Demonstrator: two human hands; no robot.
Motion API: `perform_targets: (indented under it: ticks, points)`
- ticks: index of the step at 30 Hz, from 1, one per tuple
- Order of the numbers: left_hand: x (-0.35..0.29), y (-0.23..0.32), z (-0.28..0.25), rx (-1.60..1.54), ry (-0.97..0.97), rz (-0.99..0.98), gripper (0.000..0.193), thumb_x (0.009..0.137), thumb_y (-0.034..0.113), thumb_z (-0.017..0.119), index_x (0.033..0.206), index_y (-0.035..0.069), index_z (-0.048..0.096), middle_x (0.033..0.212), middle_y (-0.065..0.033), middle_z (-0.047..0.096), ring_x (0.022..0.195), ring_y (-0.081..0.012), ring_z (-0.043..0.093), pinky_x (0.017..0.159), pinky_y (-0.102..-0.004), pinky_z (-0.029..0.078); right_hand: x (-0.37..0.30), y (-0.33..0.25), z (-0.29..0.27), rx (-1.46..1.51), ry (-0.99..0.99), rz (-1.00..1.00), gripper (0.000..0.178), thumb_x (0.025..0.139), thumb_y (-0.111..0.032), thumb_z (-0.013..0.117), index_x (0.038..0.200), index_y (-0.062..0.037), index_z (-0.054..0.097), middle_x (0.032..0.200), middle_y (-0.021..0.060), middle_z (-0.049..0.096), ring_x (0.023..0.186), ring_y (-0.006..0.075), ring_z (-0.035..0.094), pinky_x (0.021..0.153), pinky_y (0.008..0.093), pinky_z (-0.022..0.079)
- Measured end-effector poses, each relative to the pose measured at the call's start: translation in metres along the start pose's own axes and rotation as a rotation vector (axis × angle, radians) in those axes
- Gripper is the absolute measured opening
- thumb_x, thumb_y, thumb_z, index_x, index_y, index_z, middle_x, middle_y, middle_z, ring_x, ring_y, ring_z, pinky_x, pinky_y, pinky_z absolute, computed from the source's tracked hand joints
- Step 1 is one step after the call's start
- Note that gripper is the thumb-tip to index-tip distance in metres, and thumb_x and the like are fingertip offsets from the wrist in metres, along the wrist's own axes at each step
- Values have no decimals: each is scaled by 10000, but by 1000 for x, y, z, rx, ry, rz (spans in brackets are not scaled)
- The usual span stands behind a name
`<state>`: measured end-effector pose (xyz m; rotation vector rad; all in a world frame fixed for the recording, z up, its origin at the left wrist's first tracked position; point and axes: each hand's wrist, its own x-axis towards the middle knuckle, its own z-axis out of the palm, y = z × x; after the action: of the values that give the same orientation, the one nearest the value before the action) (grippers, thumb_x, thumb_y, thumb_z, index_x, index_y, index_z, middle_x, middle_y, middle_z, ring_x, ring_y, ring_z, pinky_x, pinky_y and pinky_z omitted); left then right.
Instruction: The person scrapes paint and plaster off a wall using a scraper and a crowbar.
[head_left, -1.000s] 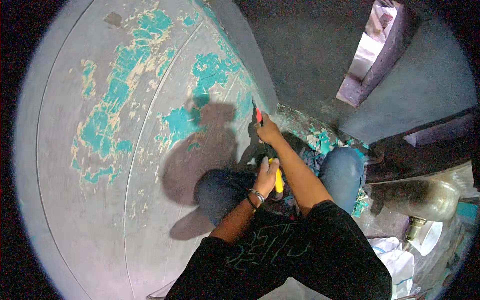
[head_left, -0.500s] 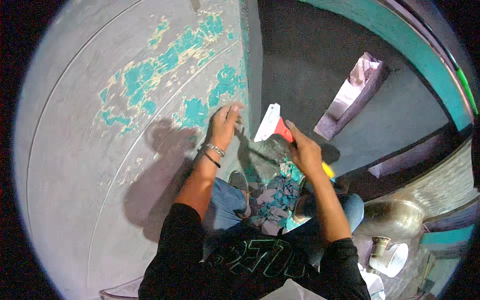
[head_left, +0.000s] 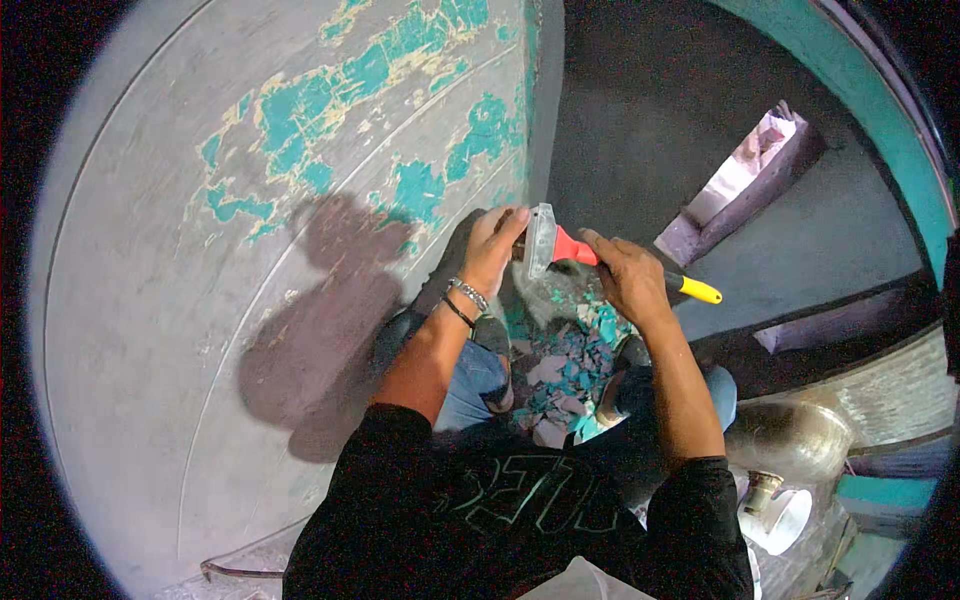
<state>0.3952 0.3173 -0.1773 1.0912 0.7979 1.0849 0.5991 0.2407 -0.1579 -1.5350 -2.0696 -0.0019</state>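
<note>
By the wall's right edge, the right hand clasps the scraper, seemingly steadying it; the left hand curls, pinch unclear.

PLACE: workshop-like work area, exact type not determinable | SURFACE: grey wall, ragged turquoise patches | FLOOR: loose turquoise and grey flakes | TOOL: wide-blade scraper | NEARBY: rounded metallic object, white container
</note>
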Motion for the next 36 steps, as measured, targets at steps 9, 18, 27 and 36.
perform_targets:
  ticks: [9,18,27,36]
  points:
    - [0,-3,3,310,-29,112,253,872,272,598,880,21,625,726,20,581,652,-61,514,580,-232,418,-15,0,6,-55,-52,74,434,731,-47,584,1154,-145,582,864,116,616,812,317,605,701,418,489]
    - [4,-12,1,488,7,195,244,850,248,611,826,5,620,670,-2,568,615,-73,503,527,-256,398,-17,5,14,-115,-18,86,479,718,-16,550,1179,-145,559,877,105,613,821,302,606,693,412,488]
    - [5,-19,2,586,-42,263,231,848,225,604,805,-2,608,652,-5,558,585,-87,495,535,-268,405,-15,6,11,-40,100,195,425,728,-20,553,1135,-137,586,807,103,590,767,313,601,651,425,486]
    - [1,-17,10,499,-121,133,217,857,241,595,831,26,609,657,-11,568,571,-79,533,517,-233,432,-14,14,2,-36,183,242,396,746,-44,565,1131,-139,582,789,102,580,733,321,598,631,430,485]
